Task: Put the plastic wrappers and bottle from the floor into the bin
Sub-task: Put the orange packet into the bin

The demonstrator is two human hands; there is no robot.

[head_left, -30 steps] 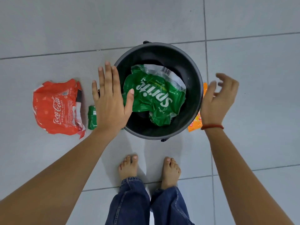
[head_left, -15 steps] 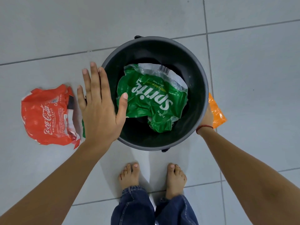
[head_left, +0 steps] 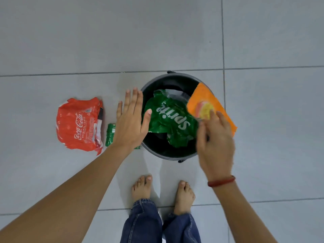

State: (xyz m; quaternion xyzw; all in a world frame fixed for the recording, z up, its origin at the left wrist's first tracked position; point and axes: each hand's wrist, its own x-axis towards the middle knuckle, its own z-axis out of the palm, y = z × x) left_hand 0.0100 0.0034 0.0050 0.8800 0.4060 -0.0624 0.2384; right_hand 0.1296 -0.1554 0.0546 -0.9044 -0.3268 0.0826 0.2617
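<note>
— What is the right hand [head_left: 214,137] doing?

— It is gripping an orange wrapper [head_left: 208,104] by one end, holding it above the right rim of the black bin [head_left: 168,156]. The wrapper is hanging partly over the opening and partly outside it.

— And the left hand [head_left: 130,123]?

— It is hovering flat with fingers spread and nothing in it, beside the bin's left rim, thumb reaching over the edge.

— What is sitting in the bin?

— A crumpled green Sprite wrapper [head_left: 168,120] is lying inside.

— Anything lying on the floor [head_left: 87,41]?

— A red Coca-Cola wrapper [head_left: 78,123] is lying well left of the bin. Between them a green bottle [head_left: 110,135] is lying, mostly hidden under the left wrist. The person is standing barefoot in jeans [head_left: 143,223], just in front of the bin.
</note>
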